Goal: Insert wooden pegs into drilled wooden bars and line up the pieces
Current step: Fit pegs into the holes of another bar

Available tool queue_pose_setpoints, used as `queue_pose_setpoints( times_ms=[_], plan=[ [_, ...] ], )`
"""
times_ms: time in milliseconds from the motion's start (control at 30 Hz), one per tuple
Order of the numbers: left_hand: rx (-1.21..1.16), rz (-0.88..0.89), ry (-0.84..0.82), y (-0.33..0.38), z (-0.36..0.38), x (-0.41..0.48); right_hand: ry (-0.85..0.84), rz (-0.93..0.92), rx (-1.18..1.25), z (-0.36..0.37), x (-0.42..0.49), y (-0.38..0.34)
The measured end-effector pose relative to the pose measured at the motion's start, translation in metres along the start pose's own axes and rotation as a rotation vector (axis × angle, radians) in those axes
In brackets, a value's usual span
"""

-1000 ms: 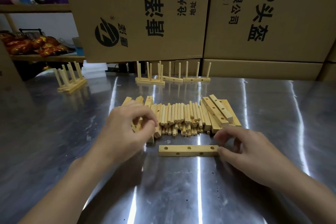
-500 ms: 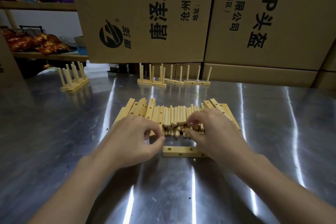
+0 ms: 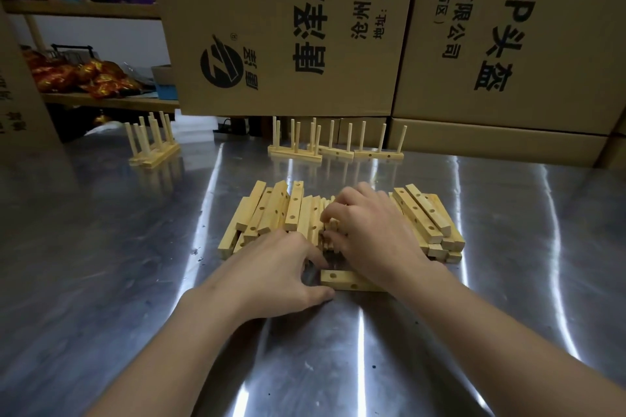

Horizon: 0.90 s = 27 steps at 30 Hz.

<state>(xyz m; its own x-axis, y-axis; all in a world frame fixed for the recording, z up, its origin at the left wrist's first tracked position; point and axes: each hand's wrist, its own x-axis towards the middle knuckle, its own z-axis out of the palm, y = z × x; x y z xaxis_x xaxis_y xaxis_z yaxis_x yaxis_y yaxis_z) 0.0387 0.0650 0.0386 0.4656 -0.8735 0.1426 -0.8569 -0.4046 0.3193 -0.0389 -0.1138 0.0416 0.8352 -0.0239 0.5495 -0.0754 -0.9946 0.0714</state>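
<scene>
Steel table (image 3: 101,281), cardboard boxes (image 3: 338,27) behind; right hand (image 3: 369,230) on loose pegs (image 3: 333,224)

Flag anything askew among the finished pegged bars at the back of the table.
The left group sits apart, turned diagonally, unlike the middle row along the boxes. In that row, the rightmost peg appears to lean right. Nothing looks damaged.

We observed one drilled bar (image 3: 342,279) lying flat and crosswise, nearest the table's near edge. Just behind it, loose pegs (image 3: 331,226) lay between a left heap (image 3: 267,217) and a right heap (image 3: 426,223) of drilled bars. Pegged bars (image 3: 338,151) stood along the far edge with pegs upright, and a second set (image 3: 152,149) stood toward the far-left corner.
</scene>
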Motion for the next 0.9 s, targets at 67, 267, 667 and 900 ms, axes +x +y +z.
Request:
queue_pose_setpoints(
  times_ms=[67, 267, 667, 900],
  plan=[
    [-0.026, -0.012, 0.008, -0.001, 0.0, 0.001, 0.084, 0.078, 0.051, -0.006, -0.003, 0.0],
    [-0.367, -0.029, 0.073, -0.005, 0.001, 0.006, 0.383, 0.485, 0.712, -0.034, -0.024, 0.014],
    [-1.035, 0.014, 0.22, 0.0, -0.004, 0.01, 0.378, 0.694, 1.431, -0.055, -0.083, 0.03],
    [-1.306, 0.034, 0.157, 0.007, 0.0, 0.01, 0.402, 0.638, 1.41, -0.057, -0.083, 0.03]
  ],
)
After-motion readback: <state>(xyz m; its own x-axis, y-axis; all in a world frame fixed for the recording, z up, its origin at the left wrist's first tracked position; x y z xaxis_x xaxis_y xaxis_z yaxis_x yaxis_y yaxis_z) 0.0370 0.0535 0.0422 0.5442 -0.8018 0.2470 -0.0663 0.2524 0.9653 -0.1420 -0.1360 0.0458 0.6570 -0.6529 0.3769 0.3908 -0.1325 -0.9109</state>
